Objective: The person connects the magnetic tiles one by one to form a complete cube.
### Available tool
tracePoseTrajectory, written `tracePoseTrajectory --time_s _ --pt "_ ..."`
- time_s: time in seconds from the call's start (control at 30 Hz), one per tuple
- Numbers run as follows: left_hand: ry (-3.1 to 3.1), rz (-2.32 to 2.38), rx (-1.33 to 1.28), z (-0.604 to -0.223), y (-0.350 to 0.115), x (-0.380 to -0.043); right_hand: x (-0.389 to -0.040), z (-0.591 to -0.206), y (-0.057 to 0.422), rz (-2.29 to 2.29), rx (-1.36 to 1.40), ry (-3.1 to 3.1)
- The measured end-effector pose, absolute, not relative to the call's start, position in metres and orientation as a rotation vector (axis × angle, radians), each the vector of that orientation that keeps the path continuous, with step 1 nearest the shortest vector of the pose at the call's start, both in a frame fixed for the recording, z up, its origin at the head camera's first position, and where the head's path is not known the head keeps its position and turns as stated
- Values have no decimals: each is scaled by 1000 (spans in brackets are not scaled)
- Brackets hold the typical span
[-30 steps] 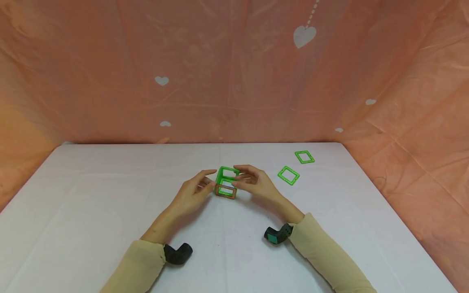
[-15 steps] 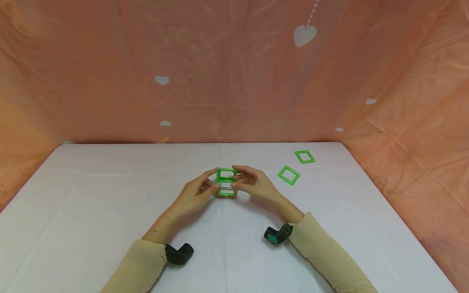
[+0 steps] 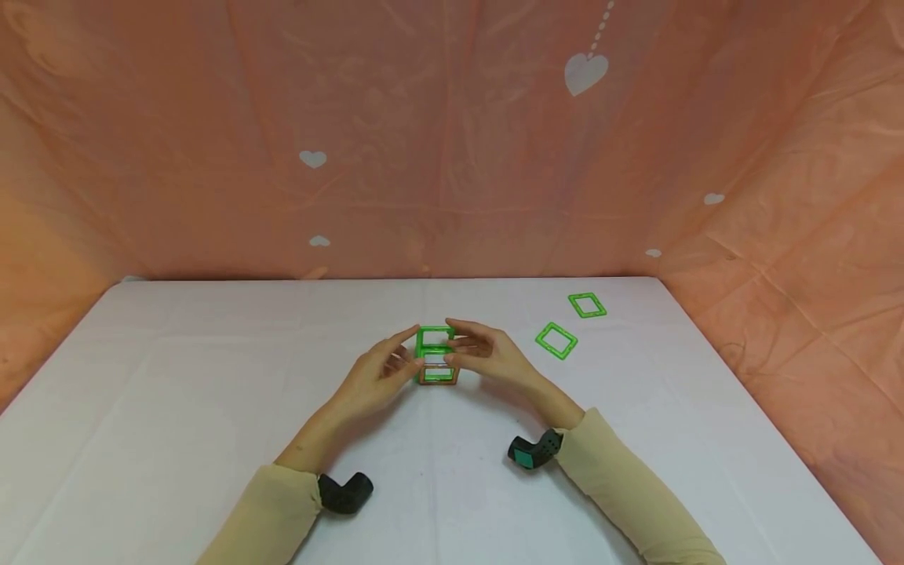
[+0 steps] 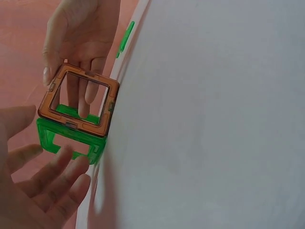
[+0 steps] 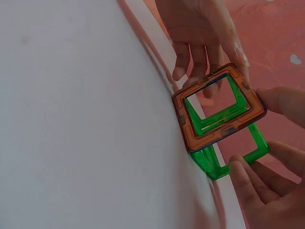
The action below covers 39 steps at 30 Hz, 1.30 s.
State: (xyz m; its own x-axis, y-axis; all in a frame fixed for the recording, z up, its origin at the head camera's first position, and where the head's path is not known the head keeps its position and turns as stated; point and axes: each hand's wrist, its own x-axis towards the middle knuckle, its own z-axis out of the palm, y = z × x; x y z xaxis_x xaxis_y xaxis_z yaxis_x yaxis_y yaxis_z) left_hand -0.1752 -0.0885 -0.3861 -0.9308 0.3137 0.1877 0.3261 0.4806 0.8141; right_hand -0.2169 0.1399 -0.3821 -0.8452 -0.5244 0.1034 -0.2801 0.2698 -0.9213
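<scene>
Near the middle of the table, green square magnetic tiles [image 3: 436, 349] stand joined as a small open box, with an orange magnetic tile [image 3: 439, 383] on the side toward me. My left hand [image 3: 370, 375] holds the box's left side, thumb by the orange tile and fingertips against the green. On the right side, my right hand [image 3: 497, 357] grips the box. Its thumb meets a corner of the orange tile [image 5: 209, 140] in the right wrist view, and its fingers touch a green edge [image 5: 257, 153]. The fingers hide part of the green sides.
Two loose green square tiles lie flat to the right, one nearer [image 3: 556, 340] and one farther back [image 3: 588, 305]. A white cloth [image 3: 212, 408] covers the table. An orange curtain with pale hearts [image 3: 452, 157] rises behind it.
The tile box has turned slightly, so its orange side squares up toward me. My left fingertips have come in against it, while the right hand has barely shifted. The loose tiles stay put.
</scene>
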Motion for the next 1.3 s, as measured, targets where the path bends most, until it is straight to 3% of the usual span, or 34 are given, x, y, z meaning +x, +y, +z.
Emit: tracePoseTrajectory --time_s 0.87,1.3 --pt "-2678 -1508 -575 -391 -83 -178 -216 -386 172 -1540 -648 2519" --pt "-2718 -1533 -523 -389 -80 -176 -225 -379 205 -1542 -269 2773"
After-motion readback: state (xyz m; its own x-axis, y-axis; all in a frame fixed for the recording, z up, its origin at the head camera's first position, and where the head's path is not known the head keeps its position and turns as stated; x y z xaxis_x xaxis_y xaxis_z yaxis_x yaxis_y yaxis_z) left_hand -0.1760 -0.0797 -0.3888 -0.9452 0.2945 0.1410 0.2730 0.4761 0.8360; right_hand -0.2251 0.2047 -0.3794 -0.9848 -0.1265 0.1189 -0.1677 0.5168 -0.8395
